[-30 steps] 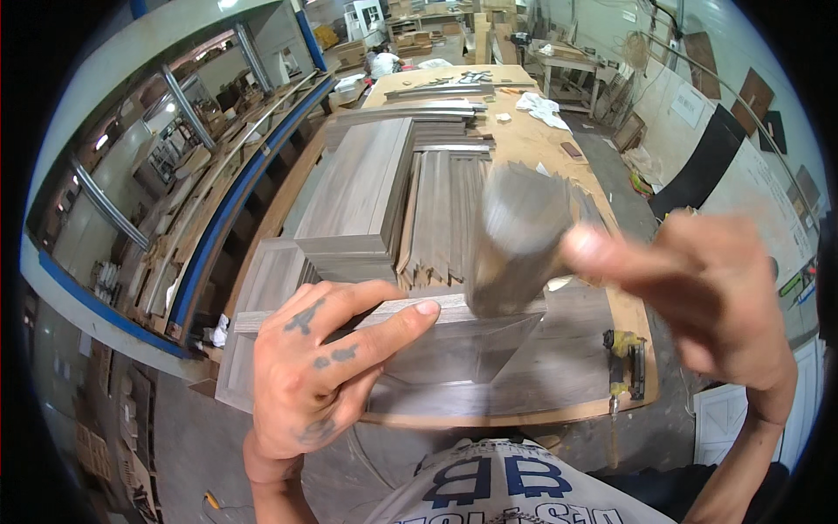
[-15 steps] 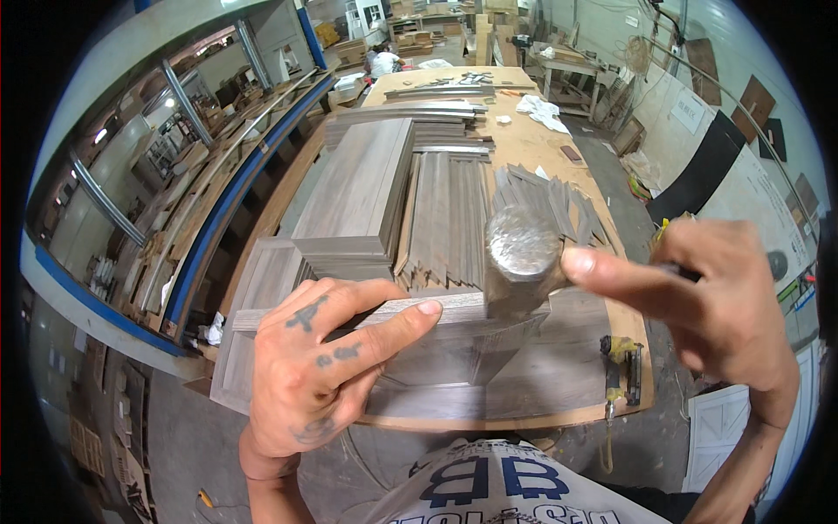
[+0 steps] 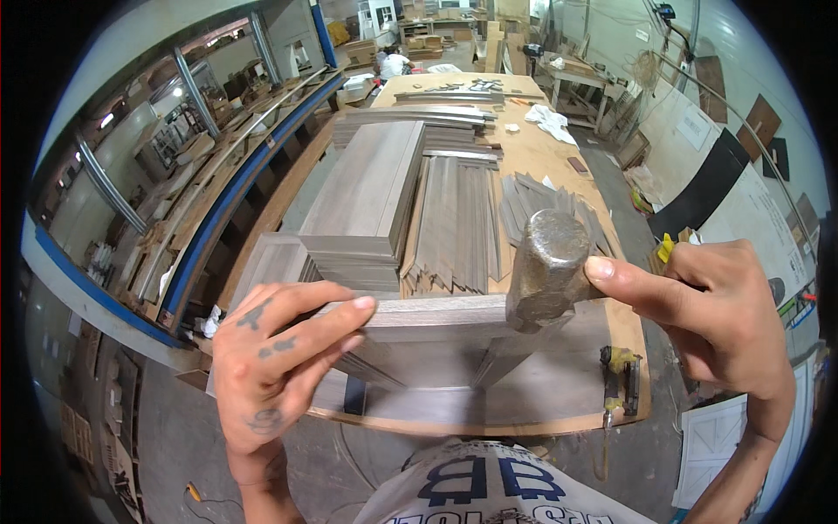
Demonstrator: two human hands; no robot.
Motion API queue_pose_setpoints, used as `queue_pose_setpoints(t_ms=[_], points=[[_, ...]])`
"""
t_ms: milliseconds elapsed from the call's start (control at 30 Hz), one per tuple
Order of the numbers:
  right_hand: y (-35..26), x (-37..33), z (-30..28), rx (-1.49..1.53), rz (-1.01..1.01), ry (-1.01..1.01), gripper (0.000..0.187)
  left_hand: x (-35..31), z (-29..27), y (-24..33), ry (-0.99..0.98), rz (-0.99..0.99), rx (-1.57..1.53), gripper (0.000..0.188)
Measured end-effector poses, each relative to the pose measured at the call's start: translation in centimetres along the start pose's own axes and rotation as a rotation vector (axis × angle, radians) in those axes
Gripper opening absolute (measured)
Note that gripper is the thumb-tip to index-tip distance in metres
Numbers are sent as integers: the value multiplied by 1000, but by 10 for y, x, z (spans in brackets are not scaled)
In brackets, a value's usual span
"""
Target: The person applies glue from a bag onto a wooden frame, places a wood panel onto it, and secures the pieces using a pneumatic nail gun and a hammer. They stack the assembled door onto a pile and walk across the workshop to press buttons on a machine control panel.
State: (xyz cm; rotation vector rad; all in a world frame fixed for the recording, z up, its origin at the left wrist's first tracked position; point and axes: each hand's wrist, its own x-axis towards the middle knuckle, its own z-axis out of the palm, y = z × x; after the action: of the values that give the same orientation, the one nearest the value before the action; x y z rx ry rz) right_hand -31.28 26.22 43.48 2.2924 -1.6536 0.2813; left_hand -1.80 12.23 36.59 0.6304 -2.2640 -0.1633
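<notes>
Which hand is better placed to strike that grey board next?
Probably the right hand: it holds the hammer right at the grey board, while the left hand is steadying it.

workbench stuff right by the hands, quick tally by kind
hammer: 1
upright grey wood panel gripped by the left hand: 1
stack of flat grey boards: 1
yellow power tool: 1
hands, with the right hand on the hammer: 2
total: 6

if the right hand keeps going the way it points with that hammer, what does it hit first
Most likely the grey wooden panel that the left hand steadies on edge: the hammer head in the right hand sits right at its top edge, though depth is hard to judge.
</notes>
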Motion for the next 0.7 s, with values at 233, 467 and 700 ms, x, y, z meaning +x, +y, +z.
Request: queue_pose_setpoints(t_ms=[233, 467, 700], points=[[-16, 25, -1, 118, -13, 141, 56, -15, -8, -15, 45, 48, 63, 35], [-27, 39, 7, 88, -122, -1, 57, -12, -15, -22, -19, 93, 22, 47], [-30, 47, 8, 99, -80, 215, 60, -15, -17, -30, -83, 131, 11, 51]])
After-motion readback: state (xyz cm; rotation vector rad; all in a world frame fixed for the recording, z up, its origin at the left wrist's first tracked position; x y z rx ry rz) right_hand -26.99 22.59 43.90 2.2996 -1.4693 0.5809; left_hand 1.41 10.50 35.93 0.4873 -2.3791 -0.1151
